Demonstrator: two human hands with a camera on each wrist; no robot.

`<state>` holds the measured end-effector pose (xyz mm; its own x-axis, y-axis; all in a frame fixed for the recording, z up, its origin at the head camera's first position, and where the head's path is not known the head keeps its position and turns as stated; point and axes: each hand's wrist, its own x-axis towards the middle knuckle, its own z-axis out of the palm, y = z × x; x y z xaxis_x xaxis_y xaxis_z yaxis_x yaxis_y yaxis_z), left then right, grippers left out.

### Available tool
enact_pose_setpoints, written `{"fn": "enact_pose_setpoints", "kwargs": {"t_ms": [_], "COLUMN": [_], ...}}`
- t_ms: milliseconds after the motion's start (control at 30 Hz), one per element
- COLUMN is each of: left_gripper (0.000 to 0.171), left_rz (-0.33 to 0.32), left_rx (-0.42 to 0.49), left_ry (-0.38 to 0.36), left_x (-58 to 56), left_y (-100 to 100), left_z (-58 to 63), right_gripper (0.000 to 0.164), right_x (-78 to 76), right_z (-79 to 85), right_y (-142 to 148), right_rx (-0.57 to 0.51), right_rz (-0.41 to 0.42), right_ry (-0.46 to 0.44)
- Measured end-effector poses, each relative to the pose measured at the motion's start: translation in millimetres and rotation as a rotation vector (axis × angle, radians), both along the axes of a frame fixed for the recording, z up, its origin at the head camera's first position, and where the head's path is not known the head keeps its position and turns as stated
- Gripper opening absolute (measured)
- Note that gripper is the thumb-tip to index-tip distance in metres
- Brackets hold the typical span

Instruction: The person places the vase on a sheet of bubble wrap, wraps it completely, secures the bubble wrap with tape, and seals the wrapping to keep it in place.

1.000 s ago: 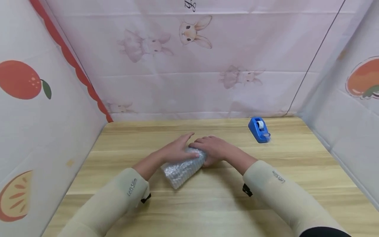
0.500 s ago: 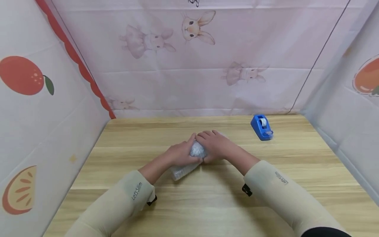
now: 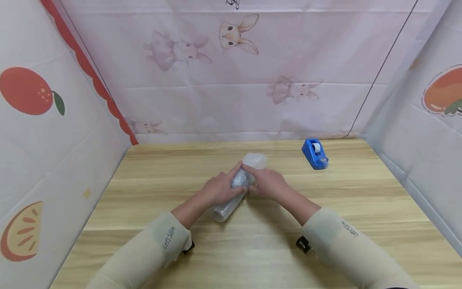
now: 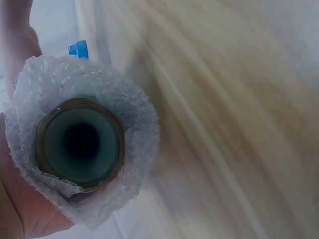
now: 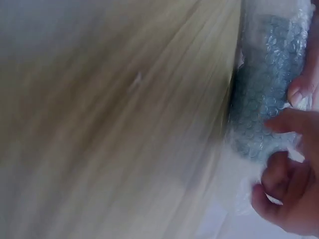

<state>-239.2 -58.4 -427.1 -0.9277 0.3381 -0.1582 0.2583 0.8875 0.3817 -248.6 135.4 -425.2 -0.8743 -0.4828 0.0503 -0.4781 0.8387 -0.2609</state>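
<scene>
A cylinder in clear bubble wrap (image 3: 225,209) lies slantwise on the table between both hands. My left hand (image 3: 221,188) grips its left side, thumb on the near face and fingers over the top. From the right, my right hand (image 3: 268,182) holds the upper part, index finger laid along the wrap and thumb below; its other fingers are curled in the right wrist view. Loose wrap (image 3: 256,159) sticks out past the far end. The left wrist view looks into the near end, where a hollow, dark tube with a brown rim (image 4: 119,149) sits inside the wrap.
A blue tape dispenser (image 3: 315,154) with a clear roll stands at the back right of the wooden table (image 3: 361,200). Printed cloth walls (image 3: 202,108) enclose the table at the back and both sides.
The wrapped cylinder has turned to point more away from me, and its loose far end now shows. Both hands have shifted their hold; the right one's fingers have drawn back from the top.
</scene>
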Motion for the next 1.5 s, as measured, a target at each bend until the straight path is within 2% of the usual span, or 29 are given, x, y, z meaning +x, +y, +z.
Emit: {"fn": "enact_pose_setpoints", "kwargs": {"t_ms": [100, 200, 267, 333, 467, 567, 667, 800, 933, 1067, 1133, 1233, 1333, 1400, 1500], "left_gripper": [0.084, 0.084, 0.085, 0.084, 0.076, 0.069, 0.067, 0.067, 0.067, 0.070, 0.074, 0.082, 0.092, 0.097, 0.085], "left_rz": [0.043, 0.070, 0.064, 0.048, 0.017, 0.000, -0.013, -0.020, -0.028, -0.045, -0.045, -0.029, -0.006, 0.009, 0.025], "left_rx": [0.011, 0.004, -0.017, -0.031, -0.042, -0.051, -0.057, -0.054, -0.058, -0.073, -0.072, -0.043, 0.012, 0.069, 0.182], "left_ry": [0.002, 0.037, 0.078, 0.113, 0.142, 0.147, 0.139, 0.116, 0.126, 0.145, 0.152, 0.156, 0.155, 0.150, 0.157], "left_x": [2.2, 5.7, 8.3, 10.8, 13.5, 13.6, 13.2, 13.4, 14.5, 14.4, 14.2, 14.7, 15.4, 15.8, 16.4], "left_y": [2.9, 6.8, 8.7, 10.1, 10.1, 10.0, 10.8, 13.3, 14.1, 15.1, 16.0, 16.5, 15.6, 13.9, 9.5], "left_z": [-0.2, -1.5, -3.3, -5.4, -7.4, -7.2, -7.0, -7.1, -6.6, -6.9, -8.3, -9.9, -9.9, -8.6, -5.1], "right_gripper": [0.066, 0.065, 0.064, 0.061, 0.056, 0.057, 0.071, 0.091, 0.099, 0.105, 0.102, 0.088, 0.075, 0.075, 0.077], "right_x": [-0.9, -1.8, -1.9, -1.7, -1.9, -2.6, -3.0, -2.3, -3.1, -7.0, -8.7, -10.2, -9.9, -9.5, -9.8], "right_z": [-1.3, -3.1, -4.0, -4.4, -4.5, -4.7, -6.3, -10.7, -16.1, -20.7, -22.4, -24.9, -26.4, -27.2, -28.1], "right_y": [-0.6, -1.4, -2.6, -4.3, -8.9, -11.9, -13.5, -14.9, -16.1, -15.2, -14.9, -15.0, -15.4, -15.0, -13.8], "right_rx": [-0.259, -0.473, -0.554, -0.605, -0.763, -0.910, -1.022, -1.095, -1.136, -1.143, -1.145, -1.153, -1.159, -1.172, -1.184], "right_rz": [-0.049, -0.095, -0.129, -0.154, -0.210, -0.306, -0.434, -0.536, -0.560, -0.563, -0.558, -0.537, -0.508, -0.491, -0.467], "right_ry": [-0.278, -0.429, -0.471, -0.475, -0.491, -0.530, -0.598, -0.696, -0.779, -0.807, -0.814, -0.810, -0.792, -0.778, -0.767]}}
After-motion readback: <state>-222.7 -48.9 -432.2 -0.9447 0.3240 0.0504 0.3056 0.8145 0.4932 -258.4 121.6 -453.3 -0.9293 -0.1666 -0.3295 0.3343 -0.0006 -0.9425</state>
